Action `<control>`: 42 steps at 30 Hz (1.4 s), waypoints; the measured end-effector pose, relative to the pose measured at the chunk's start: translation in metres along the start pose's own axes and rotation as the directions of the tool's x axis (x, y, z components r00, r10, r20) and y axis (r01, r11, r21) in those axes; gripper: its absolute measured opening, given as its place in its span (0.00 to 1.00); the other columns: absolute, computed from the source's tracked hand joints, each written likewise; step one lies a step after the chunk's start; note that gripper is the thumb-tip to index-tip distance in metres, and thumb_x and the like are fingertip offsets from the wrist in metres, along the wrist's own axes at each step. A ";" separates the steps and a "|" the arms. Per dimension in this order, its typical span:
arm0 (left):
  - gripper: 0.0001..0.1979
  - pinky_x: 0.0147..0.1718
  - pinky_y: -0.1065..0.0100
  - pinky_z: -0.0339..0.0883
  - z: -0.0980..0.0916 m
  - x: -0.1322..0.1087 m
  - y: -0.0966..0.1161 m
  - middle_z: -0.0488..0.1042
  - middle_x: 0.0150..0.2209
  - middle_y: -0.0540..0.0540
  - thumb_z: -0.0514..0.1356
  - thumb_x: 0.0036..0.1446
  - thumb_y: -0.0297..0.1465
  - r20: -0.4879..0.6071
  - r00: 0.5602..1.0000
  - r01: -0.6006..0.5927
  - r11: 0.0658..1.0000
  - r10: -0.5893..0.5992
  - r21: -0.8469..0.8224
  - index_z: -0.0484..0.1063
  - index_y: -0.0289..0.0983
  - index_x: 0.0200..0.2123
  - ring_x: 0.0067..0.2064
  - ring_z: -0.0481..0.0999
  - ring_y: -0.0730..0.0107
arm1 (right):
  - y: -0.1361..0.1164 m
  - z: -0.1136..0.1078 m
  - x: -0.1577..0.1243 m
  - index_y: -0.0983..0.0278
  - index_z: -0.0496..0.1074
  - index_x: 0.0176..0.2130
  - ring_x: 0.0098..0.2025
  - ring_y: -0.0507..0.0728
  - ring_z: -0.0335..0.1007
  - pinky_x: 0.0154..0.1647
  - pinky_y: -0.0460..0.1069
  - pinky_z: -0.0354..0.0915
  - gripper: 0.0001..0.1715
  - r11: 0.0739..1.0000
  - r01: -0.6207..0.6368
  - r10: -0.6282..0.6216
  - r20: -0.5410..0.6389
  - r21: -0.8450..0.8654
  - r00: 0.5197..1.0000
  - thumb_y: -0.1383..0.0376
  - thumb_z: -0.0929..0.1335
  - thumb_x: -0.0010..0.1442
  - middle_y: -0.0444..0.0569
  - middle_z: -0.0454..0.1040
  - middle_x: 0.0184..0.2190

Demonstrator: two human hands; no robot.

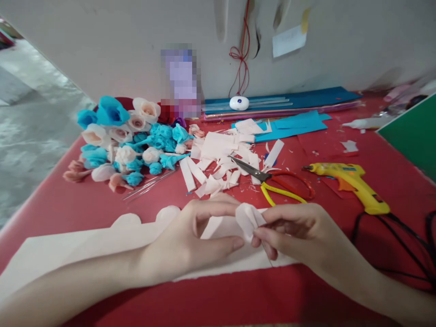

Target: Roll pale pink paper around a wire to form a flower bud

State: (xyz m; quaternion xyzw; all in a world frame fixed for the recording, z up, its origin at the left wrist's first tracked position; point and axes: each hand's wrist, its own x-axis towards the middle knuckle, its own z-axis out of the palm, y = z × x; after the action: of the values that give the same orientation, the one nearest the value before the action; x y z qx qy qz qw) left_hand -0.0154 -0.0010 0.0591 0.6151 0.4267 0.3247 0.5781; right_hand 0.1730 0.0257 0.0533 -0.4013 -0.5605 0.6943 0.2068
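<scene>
My left hand (192, 238) and my right hand (296, 231) meet near the table's front, both pinching a small rolled piece of pale pink crepe paper (248, 220). The fingers of each hand are closed on it. Under my hands lies a long strip of the same pale pink paper (85, 243) with scalloped bumps on its far edge. Just beyond my hands sit scissors (272, 181) with red and yellow handles, lying on a scatter of cut pink paper strips (218, 165).
A heap of blue, white and pink paper flowers (126, 141) fills the left of the red table (68, 204). A yellow glue gun (354, 184) with a black cord lies at right. Blue paper sheets (293, 125) and a green board (412, 134) sit further back.
</scene>
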 end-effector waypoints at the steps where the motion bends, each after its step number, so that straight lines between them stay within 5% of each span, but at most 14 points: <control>1: 0.08 0.48 0.69 0.57 0.000 0.000 0.000 0.75 0.36 0.50 0.58 0.53 0.24 0.006 1.000 -0.005 1.000 0.005 0.003 0.74 0.39 0.36 0.43 0.69 0.70 | 0.000 0.000 0.000 0.66 0.73 0.25 0.20 0.45 0.62 0.20 0.39 0.60 0.06 1.000 0.010 -0.011 0.007 0.020 1.000 0.67 0.67 0.52 0.42 0.67 0.17; 7: 0.06 0.47 0.67 0.57 0.003 0.003 -0.006 0.73 0.31 0.50 0.60 0.51 0.25 -0.115 0.991 -0.070 0.997 0.067 -0.023 0.77 0.40 0.29 0.37 0.68 0.72 | 0.003 0.004 -0.001 0.67 0.72 0.26 0.20 0.43 0.62 0.22 0.38 0.61 0.05 0.991 -0.031 0.018 0.093 0.133 0.995 0.68 0.67 0.53 0.44 0.71 0.23; 15: 0.02 0.43 0.65 0.58 0.005 0.001 -0.013 0.72 0.28 0.50 0.64 0.47 0.29 -0.147 0.983 -0.119 0.992 0.110 -0.050 0.78 0.40 0.27 0.32 0.67 0.73 | 0.006 0.008 0.000 0.66 0.71 0.28 0.21 0.44 0.64 0.22 0.40 0.62 0.05 0.976 -0.013 -0.016 0.133 0.218 0.991 0.68 0.66 0.54 0.43 0.70 0.23; 28: 0.16 0.44 0.77 0.62 0.002 -0.001 -0.015 0.76 0.36 0.56 0.60 0.52 0.26 -0.249 0.955 -0.185 0.980 0.161 -0.076 0.73 0.51 0.41 0.42 0.71 0.77 | 0.007 0.010 -0.001 0.67 0.71 0.25 0.21 0.45 0.64 0.22 0.40 0.63 0.06 0.989 -0.001 -0.012 0.086 0.151 0.996 0.68 0.66 0.52 0.45 0.71 0.24; 32: 0.18 0.43 0.76 0.63 0.004 -0.001 -0.015 0.76 0.38 0.54 0.61 0.51 0.25 -0.253 0.963 -0.138 0.976 0.091 -0.171 0.70 0.49 0.45 0.43 0.72 0.75 | 0.007 0.010 -0.002 0.66 0.71 0.25 0.20 0.45 0.64 0.21 0.39 0.63 0.06 0.989 0.001 -0.012 0.076 0.145 0.997 0.67 0.66 0.52 0.44 0.71 0.23; 38: 0.03 0.38 0.70 0.63 0.004 0.005 -0.015 0.74 0.29 0.49 0.65 0.45 0.27 -0.154 0.984 -0.115 0.984 0.094 -0.137 0.77 0.39 0.27 0.34 0.70 0.72 | 0.007 0.008 -0.003 0.67 0.70 0.25 0.20 0.45 0.64 0.22 0.39 0.62 0.06 0.987 -0.009 -0.006 0.094 0.161 0.996 0.67 0.66 0.53 0.44 0.70 0.23; 42: 0.02 0.38 0.70 0.61 0.005 0.006 -0.019 0.72 0.29 0.50 0.65 0.45 0.27 -0.126 0.990 -0.080 0.986 0.062 -0.146 0.77 0.39 0.25 0.32 0.68 0.74 | 0.009 0.010 -0.002 0.67 0.70 0.26 0.20 0.45 0.64 0.21 0.39 0.63 0.08 0.989 -0.023 0.006 0.113 0.149 0.994 0.66 0.65 0.54 0.44 0.68 0.22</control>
State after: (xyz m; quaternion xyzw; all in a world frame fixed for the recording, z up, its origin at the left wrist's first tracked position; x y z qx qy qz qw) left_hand -0.0114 0.0016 0.0396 0.5635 0.4129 0.4130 0.5843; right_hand 0.1675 0.0156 0.0463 -0.3490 -0.5145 0.7575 0.1994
